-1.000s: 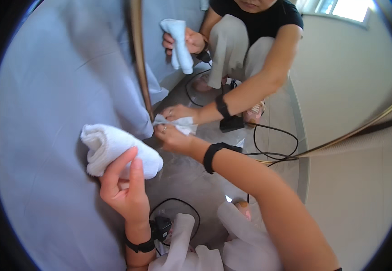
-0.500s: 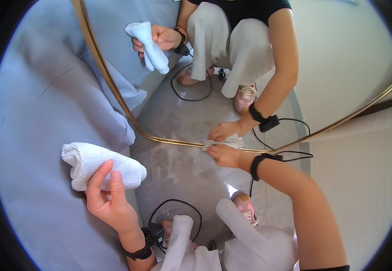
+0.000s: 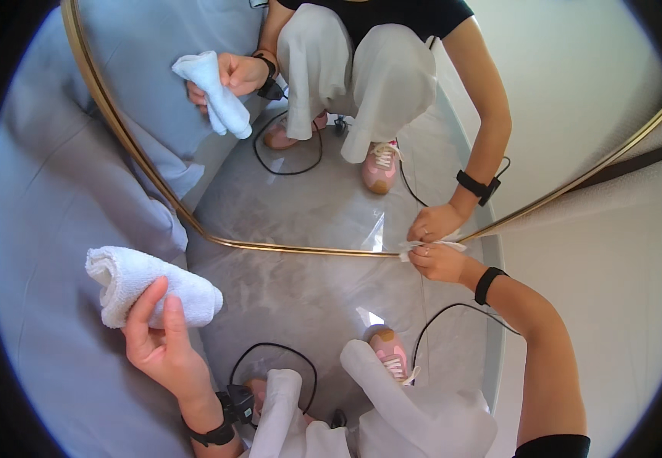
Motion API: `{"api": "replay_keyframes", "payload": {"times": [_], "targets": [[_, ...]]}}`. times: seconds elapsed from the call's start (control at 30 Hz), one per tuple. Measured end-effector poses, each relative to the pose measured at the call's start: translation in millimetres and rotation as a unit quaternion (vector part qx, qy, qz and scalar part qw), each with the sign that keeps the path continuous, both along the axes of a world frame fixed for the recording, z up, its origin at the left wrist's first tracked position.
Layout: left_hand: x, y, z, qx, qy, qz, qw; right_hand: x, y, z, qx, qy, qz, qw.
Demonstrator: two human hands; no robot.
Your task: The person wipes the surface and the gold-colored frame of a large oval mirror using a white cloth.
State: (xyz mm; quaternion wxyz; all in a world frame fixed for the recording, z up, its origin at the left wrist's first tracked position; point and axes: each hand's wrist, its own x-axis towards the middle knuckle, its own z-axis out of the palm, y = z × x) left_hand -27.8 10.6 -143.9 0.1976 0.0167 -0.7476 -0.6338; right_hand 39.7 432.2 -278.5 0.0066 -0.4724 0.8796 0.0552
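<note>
A rolled white towel [image 3: 159,288] rests in my left hand [image 3: 164,343], thumb and fingers closed round its lower side. My right hand [image 3: 442,262] pinches a thin white cloth or wipe [image 3: 413,249] over the gold lower frame [image 3: 293,249] of a large mirror, near its right corner. Part of the wipe is hidden under my fingers. Above the frame, the mirror glass [image 3: 300,206] reflects my arms, the towel and my knees.
Grey-blue fabric [image 3: 48,305] drapes along the left side. Black cables [image 3: 274,345] run from my wrist straps across the grey tiled floor [image 3: 270,305]. My pink shoe [image 3: 392,357] is close below the mirror. A pale wall [image 3: 598,320] rises on the right.
My right hand has slid the wipe to the right along the gold lower frame. The view has shifted, and my left hand with the towel appears slightly farther left.
</note>
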Motion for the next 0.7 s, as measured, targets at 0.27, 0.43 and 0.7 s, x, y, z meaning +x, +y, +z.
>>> {"api": "replay_keyframes", "payload": {"times": [0.27, 0.43, 0.7], "targets": [[3, 2, -4, -0.041, 0.019, 0.008, 0.999, -106, -158, 51, -0.268, 0.181, -0.015, 0.946], [8, -3, -5, -0.063, 0.018, 0.038, 0.997, -153, -168, 153, -0.382, 0.458, -0.078, 0.799], [3, -2, -3, -0.080, 0.017, 0.012, 0.997, -151, -208, 123, -0.384, 0.325, -0.096, 0.859]]}}
